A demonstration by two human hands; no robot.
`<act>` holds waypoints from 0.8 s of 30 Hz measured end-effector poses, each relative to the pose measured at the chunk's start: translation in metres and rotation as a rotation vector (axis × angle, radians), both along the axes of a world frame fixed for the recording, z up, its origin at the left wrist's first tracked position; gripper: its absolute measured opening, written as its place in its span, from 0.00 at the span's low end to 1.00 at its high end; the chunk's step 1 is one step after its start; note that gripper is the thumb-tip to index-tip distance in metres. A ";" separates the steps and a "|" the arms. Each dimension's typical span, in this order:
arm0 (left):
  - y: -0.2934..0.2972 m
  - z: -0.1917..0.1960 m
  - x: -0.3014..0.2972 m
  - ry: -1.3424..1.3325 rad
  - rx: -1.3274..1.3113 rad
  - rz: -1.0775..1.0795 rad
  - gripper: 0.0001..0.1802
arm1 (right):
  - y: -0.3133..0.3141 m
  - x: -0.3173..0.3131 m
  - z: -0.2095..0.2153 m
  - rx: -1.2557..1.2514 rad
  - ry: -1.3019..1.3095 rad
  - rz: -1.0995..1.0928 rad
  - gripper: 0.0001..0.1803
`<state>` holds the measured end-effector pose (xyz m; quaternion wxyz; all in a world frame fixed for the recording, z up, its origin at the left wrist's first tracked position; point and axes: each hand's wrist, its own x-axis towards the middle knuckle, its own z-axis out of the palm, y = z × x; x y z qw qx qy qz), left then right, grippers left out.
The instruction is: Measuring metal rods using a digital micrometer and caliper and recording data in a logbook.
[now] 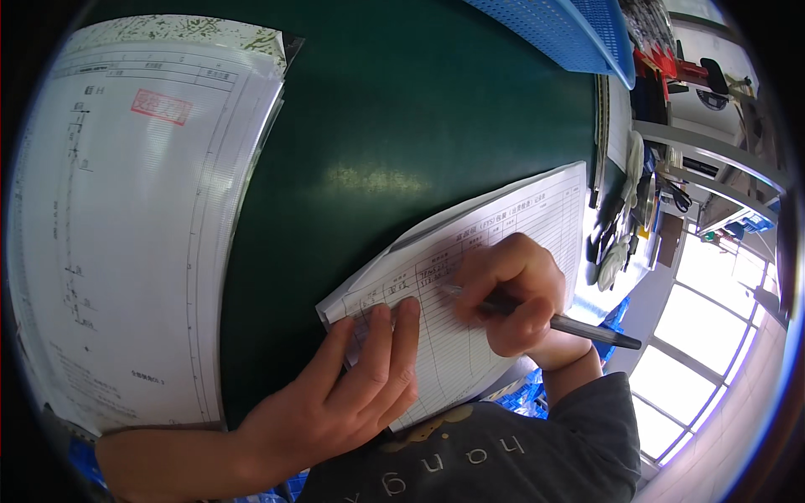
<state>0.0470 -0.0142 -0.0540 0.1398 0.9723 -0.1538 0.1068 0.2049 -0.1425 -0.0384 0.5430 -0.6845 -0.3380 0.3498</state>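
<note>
A pad of printed form sheets [470,360] lies tilted on the green tabletop, its ruled columns partly filled with handwriting near the top. My right hand [520,293] grips a dark pen [595,331], whose tip end points at the written rows; the fingers hide part of it and are slightly blurred. Flat on the lower left part of the form rests my left hand [344,390], fingers stretched out and a little apart, with nothing in it. My left forearm lies across the bottom edge of a large drawing sheet [142,226] in a clear sleeve, which bears a red stamp.
The green tabletop [360,109] stretches between the drawing and the form. A blue perforated plastic basket [579,38] stands at the far right. Along the right side are white gloves [616,260], red-handled tools [692,71] and a grey shelf frame [713,142], with bright windows beyond.
</note>
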 end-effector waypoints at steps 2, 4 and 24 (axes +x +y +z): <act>0.000 0.000 0.000 0.005 -0.002 0.001 0.08 | 0.006 -0.004 0.004 -0.057 -0.070 -0.059 0.10; 0.000 0.000 0.000 0.010 -0.014 0.006 0.08 | 0.006 0.000 -0.004 0.002 -0.175 0.020 0.10; 0.000 0.000 0.000 0.033 -0.012 -0.004 0.08 | 0.010 0.011 -0.001 0.065 -0.384 0.282 0.16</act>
